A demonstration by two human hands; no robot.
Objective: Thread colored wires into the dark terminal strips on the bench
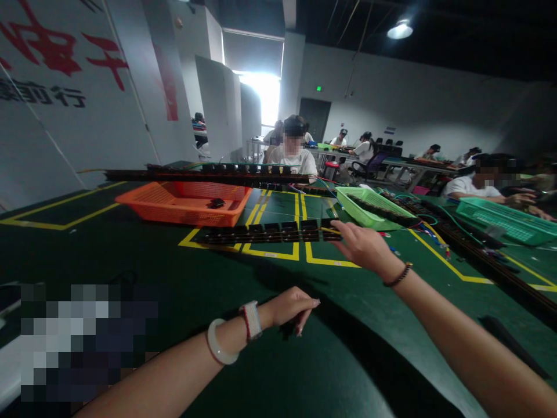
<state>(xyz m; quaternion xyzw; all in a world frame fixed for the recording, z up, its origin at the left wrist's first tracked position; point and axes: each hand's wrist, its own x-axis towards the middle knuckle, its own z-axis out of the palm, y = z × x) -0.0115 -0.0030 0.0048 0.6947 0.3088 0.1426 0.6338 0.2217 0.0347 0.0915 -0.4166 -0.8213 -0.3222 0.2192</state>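
Strip in right hand, open stretch of counter nearby

Strip pinched at right end by right hand, reaching leftward above yellow tape on green counter. Left hand nearer the body, fingers curled downward beside small dark piece; impossible to tell whether gripping it.

Widest free room to the left of left hand and in front of strip. Tighter beyond: orange basket just behind strip's left half, with long bar across its far side. Green basket just past right hand, close quarters there. Farther right, long dark strips along the counter, then teal basket near the right edge. Across the counter, a seated person.

Strip's right tip hidden behind fingers; left end dim, hard to tell whether resting or raised. Left palm out of sight. Black pieces in orange basket too dark to identify. Both forearms cut off by frame. Lower left corner blurred into blocks.
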